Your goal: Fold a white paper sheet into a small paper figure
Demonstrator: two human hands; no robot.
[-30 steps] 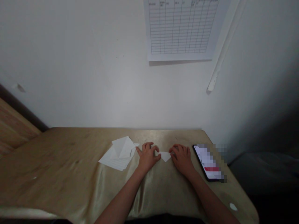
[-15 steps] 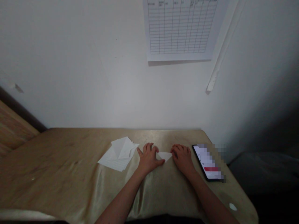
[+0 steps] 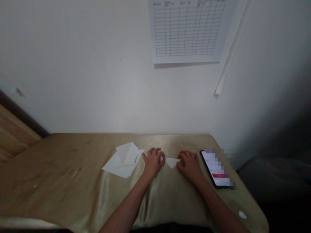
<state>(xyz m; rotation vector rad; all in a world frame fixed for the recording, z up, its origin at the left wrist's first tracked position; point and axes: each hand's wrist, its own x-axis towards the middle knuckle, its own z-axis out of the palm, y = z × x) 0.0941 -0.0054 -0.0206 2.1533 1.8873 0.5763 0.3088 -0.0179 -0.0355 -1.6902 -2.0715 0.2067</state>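
A small white sheet of paper folded to a triangle [image 3: 172, 162] lies between my two hands, its point toward me. My left hand [image 3: 154, 160] pinches its left corner between thumb and forefinger, the other fingers spread out. At the right corner, my right hand [image 3: 189, 162] closes thumb and fingertips on the paper. Left of my left hand rests a loose stack of white paper sheets [image 3: 119, 170], with a creased piece [image 3: 127, 153] on top.
A cloth-covered table [image 3: 73, 181] backs onto a white wall. Right of my right hand lies a phone [image 3: 213, 171] with a lit screen. A white scrap [image 3: 242, 215] sits near the front right corner. A printed chart [image 3: 187, 32] hangs above.
My left thumb has moved up from the paper's lower edge to meet the forefinger at the left corner. My right thumb has come into view at the right corner.
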